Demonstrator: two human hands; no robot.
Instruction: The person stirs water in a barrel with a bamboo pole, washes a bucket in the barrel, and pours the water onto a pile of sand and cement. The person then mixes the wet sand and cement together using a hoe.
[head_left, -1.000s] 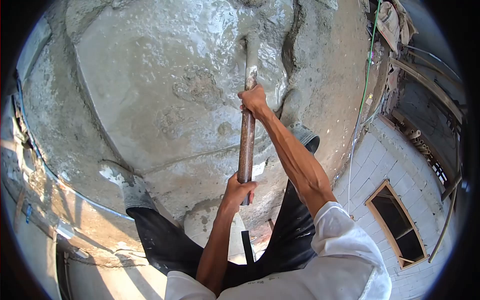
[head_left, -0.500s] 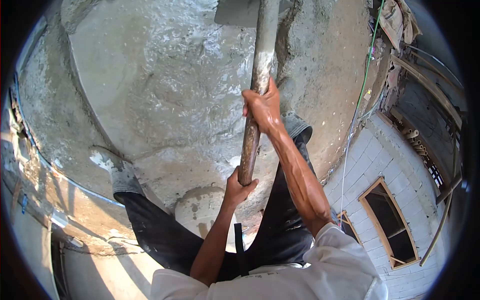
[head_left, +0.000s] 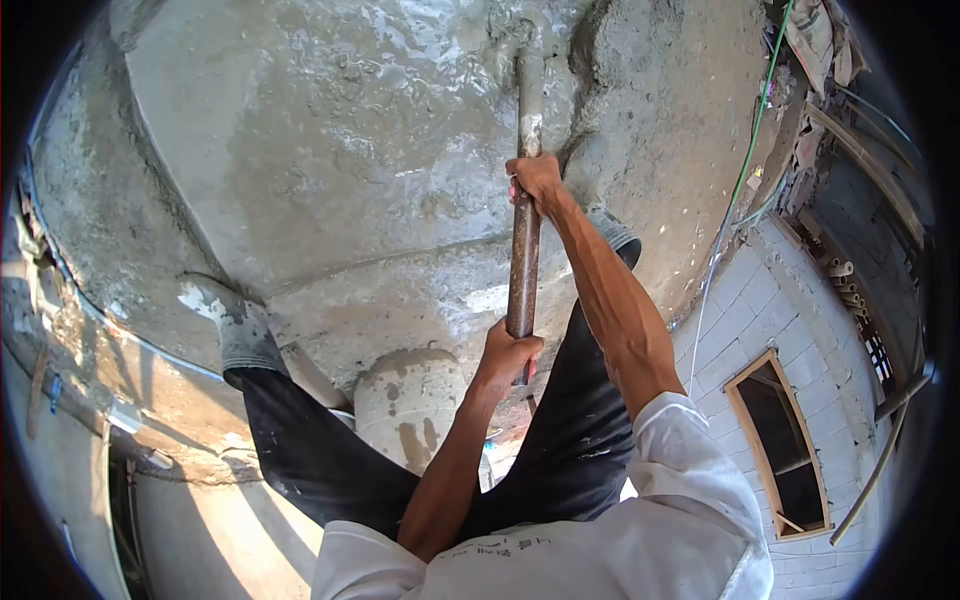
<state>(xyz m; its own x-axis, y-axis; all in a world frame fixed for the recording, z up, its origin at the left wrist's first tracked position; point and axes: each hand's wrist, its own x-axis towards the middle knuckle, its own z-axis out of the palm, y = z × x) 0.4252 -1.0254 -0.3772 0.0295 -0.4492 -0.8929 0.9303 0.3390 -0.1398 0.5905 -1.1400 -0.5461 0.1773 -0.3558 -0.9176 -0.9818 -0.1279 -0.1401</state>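
Both of my hands grip the brown wooden handle of a hoe (head_left: 525,260), which runs away from me over wet grey cement mix (head_left: 400,150). My left hand (head_left: 508,355) is wrapped round the near end of the handle, by my legs. Further up, my right hand (head_left: 537,182) closes round the middle. The handle's far part is coated in grey cement. At its far end the hoe's blade is hidden, seemingly sunk in the wet mix.
My boots stand at either side, the left boot (head_left: 245,330) on cement-smeared ground. A pale, stained bucket-like container (head_left: 405,400) sits between my legs. A green hose or cord (head_left: 765,105) runs along the right, near a block wall (head_left: 750,320) with a wood-framed opening.
The hoe's blade, visible above the mix half a second ago, has gone down out of sight into it. The handle is more upright in view, and both hands have shifted slightly right.
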